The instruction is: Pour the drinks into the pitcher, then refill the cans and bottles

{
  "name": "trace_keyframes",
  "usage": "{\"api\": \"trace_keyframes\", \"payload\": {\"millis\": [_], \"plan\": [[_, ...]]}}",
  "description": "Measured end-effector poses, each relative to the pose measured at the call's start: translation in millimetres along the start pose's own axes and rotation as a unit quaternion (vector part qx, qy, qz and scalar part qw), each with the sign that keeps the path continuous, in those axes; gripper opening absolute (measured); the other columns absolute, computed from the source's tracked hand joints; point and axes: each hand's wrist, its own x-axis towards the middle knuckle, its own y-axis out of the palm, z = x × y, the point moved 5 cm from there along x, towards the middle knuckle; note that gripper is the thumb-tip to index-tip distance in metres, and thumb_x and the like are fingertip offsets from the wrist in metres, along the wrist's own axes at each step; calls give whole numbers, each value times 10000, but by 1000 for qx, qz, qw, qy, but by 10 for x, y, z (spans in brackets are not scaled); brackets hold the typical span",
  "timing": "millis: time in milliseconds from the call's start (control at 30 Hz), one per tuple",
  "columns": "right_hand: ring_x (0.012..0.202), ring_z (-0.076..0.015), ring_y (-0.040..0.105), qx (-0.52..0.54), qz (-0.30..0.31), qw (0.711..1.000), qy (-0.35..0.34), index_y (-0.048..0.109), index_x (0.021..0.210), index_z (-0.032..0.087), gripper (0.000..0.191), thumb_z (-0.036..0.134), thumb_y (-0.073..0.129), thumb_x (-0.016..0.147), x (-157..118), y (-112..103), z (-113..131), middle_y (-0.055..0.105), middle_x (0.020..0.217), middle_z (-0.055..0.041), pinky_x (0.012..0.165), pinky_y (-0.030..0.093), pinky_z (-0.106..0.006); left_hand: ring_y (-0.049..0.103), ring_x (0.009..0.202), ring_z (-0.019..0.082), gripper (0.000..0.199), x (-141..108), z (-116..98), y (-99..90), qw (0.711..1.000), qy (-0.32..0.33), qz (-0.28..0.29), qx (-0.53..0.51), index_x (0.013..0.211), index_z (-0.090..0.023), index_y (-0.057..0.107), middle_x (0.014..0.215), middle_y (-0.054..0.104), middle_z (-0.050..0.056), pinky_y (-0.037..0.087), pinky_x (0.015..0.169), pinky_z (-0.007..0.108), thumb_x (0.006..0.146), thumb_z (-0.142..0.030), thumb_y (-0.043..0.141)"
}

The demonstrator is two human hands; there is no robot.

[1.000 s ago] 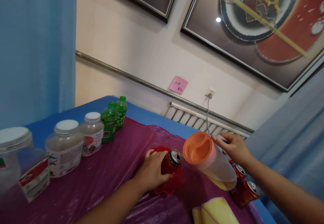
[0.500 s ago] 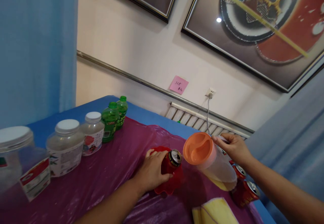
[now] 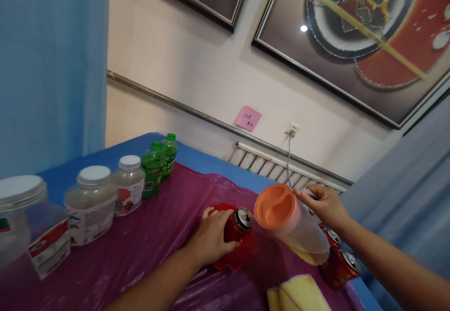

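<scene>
My left hand is wrapped round a red and black can with an open top, which stands in a red scalloped dish. To its right, my right hand grips the handle of a clear pitcher. The pitcher is tilted, with its orange lid towards the can. Some yellowish liquid shows along its lower side. A small gap separates the lid from the can's top.
Clear jars with white lids and green bottles line the left side. More red cans stand at the right, near a folded yellow cloth. Purple plastic sheeting covers part of the blue table.
</scene>
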Motion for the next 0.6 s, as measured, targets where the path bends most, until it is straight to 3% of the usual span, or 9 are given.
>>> {"api": "trace_keyframes", "payload": {"millis": [600], "plan": [[486,-94,251,3,-8,1000,-9,342,539,241,569,662,631,792,-37,-22,70,257,530,69,433,212,-241,603,1199,310,689,-1,-5,0,1000,1,0,5,1265,-272,570,1245,704,45,218,1172,523,640,-402,829]]}}
